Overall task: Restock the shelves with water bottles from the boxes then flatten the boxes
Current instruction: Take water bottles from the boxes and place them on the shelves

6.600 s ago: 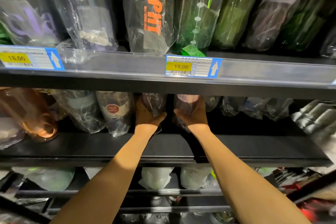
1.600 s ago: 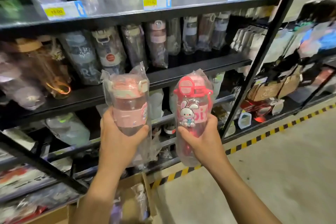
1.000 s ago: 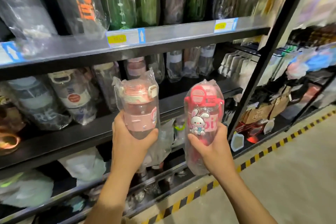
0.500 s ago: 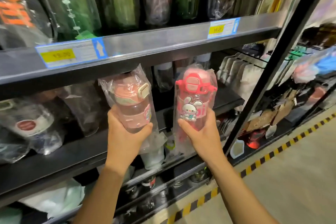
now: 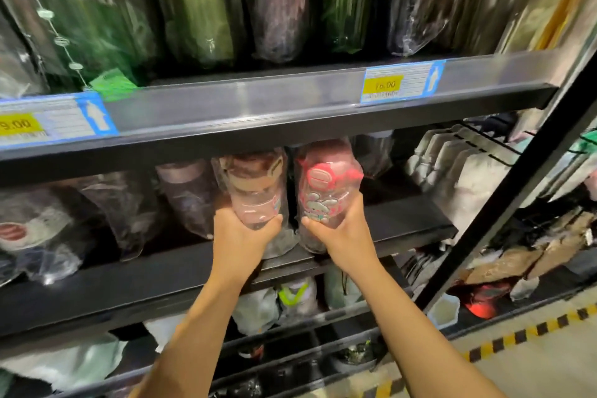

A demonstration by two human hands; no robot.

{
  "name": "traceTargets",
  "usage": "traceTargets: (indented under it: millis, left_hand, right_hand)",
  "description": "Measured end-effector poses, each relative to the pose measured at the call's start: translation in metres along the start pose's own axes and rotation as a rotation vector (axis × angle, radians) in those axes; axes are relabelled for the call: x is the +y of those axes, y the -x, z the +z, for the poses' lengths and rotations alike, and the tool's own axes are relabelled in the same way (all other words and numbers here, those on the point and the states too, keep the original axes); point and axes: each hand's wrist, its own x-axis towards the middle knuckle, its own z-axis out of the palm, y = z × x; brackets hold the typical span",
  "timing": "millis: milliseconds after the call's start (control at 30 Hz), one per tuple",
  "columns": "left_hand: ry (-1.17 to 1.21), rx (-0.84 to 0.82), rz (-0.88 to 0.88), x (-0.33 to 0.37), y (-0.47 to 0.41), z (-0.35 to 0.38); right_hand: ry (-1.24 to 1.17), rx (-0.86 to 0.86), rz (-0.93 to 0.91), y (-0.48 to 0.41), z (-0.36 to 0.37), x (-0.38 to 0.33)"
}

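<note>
My left hand (image 5: 240,236) grips a pale pink water bottle (image 5: 255,191) wrapped in clear plastic. My right hand (image 5: 339,233) grips a red-lidded bottle with a rabbit picture (image 5: 323,191), also in a plastic bag. Both bottles stand side by side, tilted back, over the front of the middle black shelf (image 5: 403,223), with their tops under the shelf above. Other wrapped bottles (image 5: 190,194) stand to their left on the same shelf.
The upper shelf (image 5: 258,107) carries price tags (image 5: 399,82) and tall green and dark bottles (image 5: 200,3). A black diagonal upright (image 5: 504,203) crosses at the right, with bagged goods beyond it. Lower shelves hold more bags. Yellow-black floor tape (image 5: 533,329) runs along the concrete floor.
Both hands have pushed the two wrapped bottles forward and up, from in front of the rack onto the middle shelf. The view has moved closer to the shelves.
</note>
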Motion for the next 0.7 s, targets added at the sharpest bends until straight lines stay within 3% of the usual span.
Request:
traceTargets:
  millis: [67, 233, 500, 700]
  left_hand:
    - [-0.038, 0.015, 0.002, -0.001, -0.009, 0.008]
    - [-0.267, -0.014, -0.21, 0.001, -0.03, 0.022]
    - [-0.174, 0.066, -0.17, -0.01, -0.012, 0.023]
    - [-0.268, 0.041, -0.407, -0.01, -0.029, 0.031]
  right_hand:
    - [0.01, -0.018, 0.021, -0.008, 0.0, 0.008]
    - [0.081, -0.059, 0.074, -0.029, 0.002, 0.012]
    - [0.235, -0.146, 0.099, -0.03, 0.001, 0.035]
    - [0.283, -0.083, 0.121, -0.047, 0.007, 0.034]
